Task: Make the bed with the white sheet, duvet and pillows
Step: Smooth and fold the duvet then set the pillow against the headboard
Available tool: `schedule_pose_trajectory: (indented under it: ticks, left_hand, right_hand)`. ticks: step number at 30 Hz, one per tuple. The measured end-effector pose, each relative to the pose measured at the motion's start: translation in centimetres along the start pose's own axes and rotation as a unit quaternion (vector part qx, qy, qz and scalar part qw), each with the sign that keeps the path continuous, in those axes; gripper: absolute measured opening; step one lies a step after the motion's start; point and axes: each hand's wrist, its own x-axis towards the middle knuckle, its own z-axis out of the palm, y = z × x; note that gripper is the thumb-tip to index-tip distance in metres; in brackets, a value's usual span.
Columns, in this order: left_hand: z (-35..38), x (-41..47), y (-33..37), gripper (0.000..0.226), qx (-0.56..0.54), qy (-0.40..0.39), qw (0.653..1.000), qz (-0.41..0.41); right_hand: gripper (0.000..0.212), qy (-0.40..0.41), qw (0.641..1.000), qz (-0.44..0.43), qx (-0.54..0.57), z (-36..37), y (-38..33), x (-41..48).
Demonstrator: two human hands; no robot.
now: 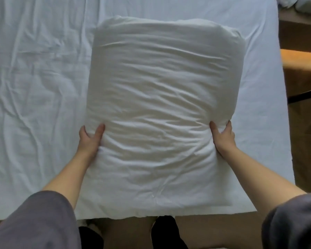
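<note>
Grey sleeves (pixel 31 221) filled both lower corners of the view, one on each side, and two bare forearms (pixel 68 177) reached forward from them over the near edge of the bed. Between the sleeves, below the mattress edge, two dark shapes (pixel 162 229) stood on the brown floor (pixel 305 141); whether they were feet or shoes could not be told.

One white pillow (pixel 160 105) lay over the right half of the bed. Its long axis ran straight away from the person, one short end close to the near mattress edge and the other pointing to the far side. Whether it rested fully on the bed or was partly lifted could not be told.

The left hand (pixel 91 139) gripped the pillow's left long edge, thumb on top and fingers curled round the side. The right hand (pixel 223 137) gripped the right long edge at the same level, thumb pressed into the top and fingers wrapped round the edge. Both hands sat in the nearer half of the pillow.

One white sheet (pixel 34 87) covered the mattress, creased on the left. A single pale bundle of cloth (pixel 298 2) lay beyond the bed's far right corner.
</note>
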Motion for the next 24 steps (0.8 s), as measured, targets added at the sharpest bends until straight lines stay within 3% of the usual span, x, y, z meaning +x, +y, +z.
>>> schedule_pose_trajectory:
  ticks: [2,7,11,14,18,20,24]
  left_hand:
    - [-0.3,3.4,0.7,0.102,-0.03,-0.027,0.999,-0.021]
    - [2.0,7.9,2.1,0.097,-0.067,-0.055,0.996,-0.036]
    - [1.6,7.6,2.4,0.094,-0.049,-0.072,0.996,-0.01]
    - [0.1,7.4,2.5,0.09,-0.073,-0.076,0.994,0.005]
    - [-1.1,7.3,3.1,0.067,-0.094,-0.076,0.993,0.016]
    - [-2.1,6.9,3.2,0.063,-0.107,-0.076,0.991,0.018]
    - [-6.3,7.2,2.5,0.058,-0.106,-0.063,0.992,0.025]
  right_hand:
    - [0.105,0.016,0.999,0.016,-0.036,1.0,-0.4,0.3]
    - [0.084,0.084,0.988,0.07,-0.108,5.0,-1.8,0.6]
    - [0.071,0.143,0.985,0.091,-0.03,4.8,-3.6,-1.9]
    - [0.07,0.193,0.979,-0.03,0.058,5.6,-8.1,-5.9]
    - [0.084,0.145,0.952,-0.231,-0.138,12.3,-14.5,-11.5]
    - [0.086,0.138,0.933,-0.255,-0.213,15.1,-15.4,-13.1]
    - [0.086,0.128,0.929,-0.248,-0.243,17.2,-15.9,-15.5]
